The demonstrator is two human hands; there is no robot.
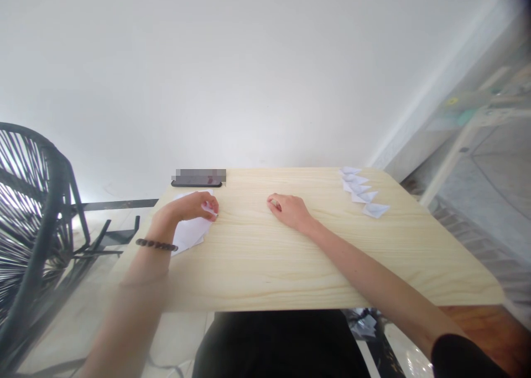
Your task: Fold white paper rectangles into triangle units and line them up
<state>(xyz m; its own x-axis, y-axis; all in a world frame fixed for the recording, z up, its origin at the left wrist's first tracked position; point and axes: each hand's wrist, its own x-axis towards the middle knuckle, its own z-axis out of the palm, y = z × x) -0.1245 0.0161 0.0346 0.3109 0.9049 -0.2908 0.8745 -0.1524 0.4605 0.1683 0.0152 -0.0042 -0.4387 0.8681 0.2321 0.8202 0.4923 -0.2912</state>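
Observation:
My left hand [196,206], with a beaded bracelet at the wrist, is over white sheets of paper [188,233] at the left of the table. Its thumb and fingers pinch the right edge of a sheet. The sheets overlap, and the hand and wrist hide part of them. My right hand [290,211] rests on the middle of the table, fingers loosely curled in, with nothing visible in them. To its right, several small folded white paper pieces [375,209] stand in a slanting row towards the back edge.
A dark phone [197,183], partly pixelated, lies at the back left of the light wooden table [265,267]. Behind is a white wall [265,79]. A black woven chair [45,201] stands at the left. A pale metal frame [456,151] is blurred at the right.

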